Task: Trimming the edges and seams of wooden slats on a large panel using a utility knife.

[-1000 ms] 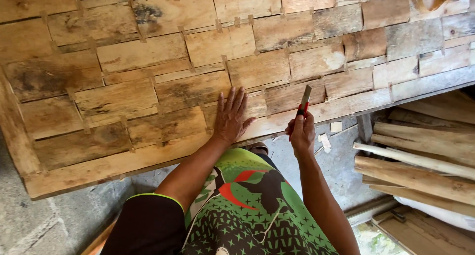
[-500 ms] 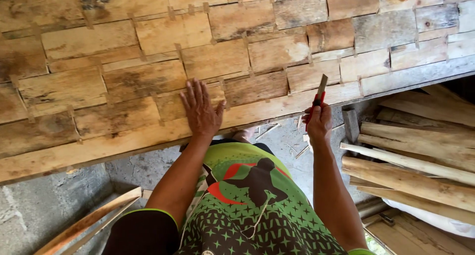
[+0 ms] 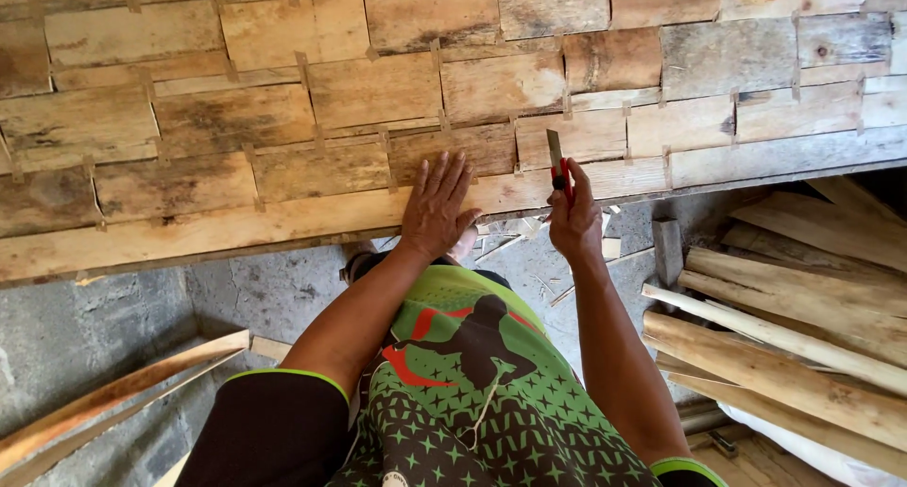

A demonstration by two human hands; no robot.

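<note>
My left hand [image 3: 436, 208] lies flat, fingers spread, on the near edge of a woven panel of flattened bamboo strips [image 3: 283, 119]. My right hand [image 3: 573, 218] grips a red-handled utility knife [image 3: 558, 169], its blade pointing up against the panel's lower edge just right of the left hand. The panel fills the upper half of the view. My green patterned shirt covers the bottom middle.
A stack of split bamboo slats [image 3: 784, 326] lies at the right. Long thin strips [image 3: 113, 402] lean at the lower left. Below the panel is grey concrete floor [image 3: 255, 293] with small offcuts [image 3: 529, 232] scattered near my hands.
The view has shifted, so the panel sits lower and more level. My left hand stays flat on the panel edge. The right hand with the knife now sits closer beside it.
</note>
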